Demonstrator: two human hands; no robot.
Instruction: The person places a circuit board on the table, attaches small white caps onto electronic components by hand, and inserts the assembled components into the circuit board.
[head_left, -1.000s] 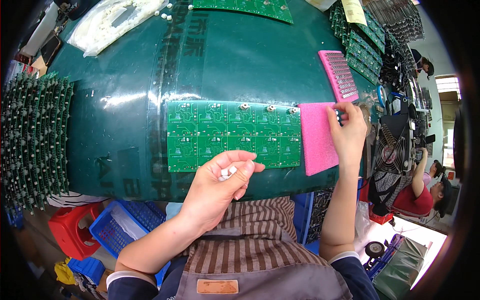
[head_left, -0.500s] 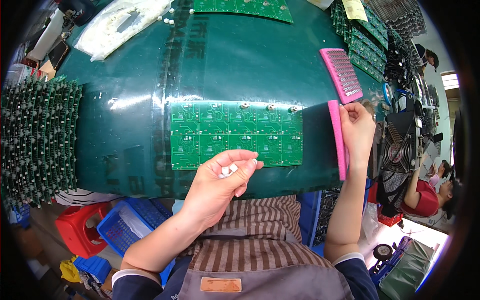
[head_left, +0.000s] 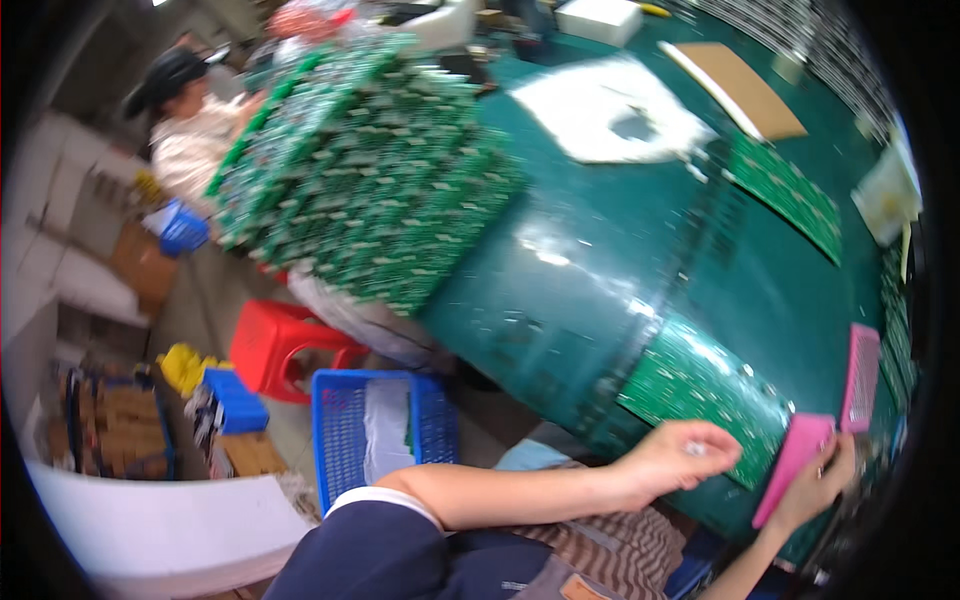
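My left hand (head_left: pixel 682 455) is curled closed around small white plastic pieces (head_left: pixel 694 449), partly hidden by the fingers. It hovers at the near edge of a green circuit board panel (head_left: pixel 690 385) lying on the table. My right hand (head_left: pixel 822 482) has its fingers closed at the right edge of a pink foam block (head_left: pixel 795 465), beside the panel's right end. Several small metal parts stand along the panel's far right side. Just beyond the right hand lies a second pink foam block (head_left: pixel 861 375) bearing rows of small parts.
A tall stack of circuit boards (head_left: pixel 370 180) stands at the table's left edge. Farther back are a white plastic bag (head_left: pixel 610 110), another green panel (head_left: pixel 785 195) and a cardboard piece (head_left: pixel 745 90). A blue basket (head_left: pixel 340 430) and red stool (head_left: pixel 280 350) stand at left; a person sits beyond.
The view has swung left, bringing the board stack and floor in. My left hand still holds the white pieces; my right hand stays at the pink foam block, which now shows more of its face.
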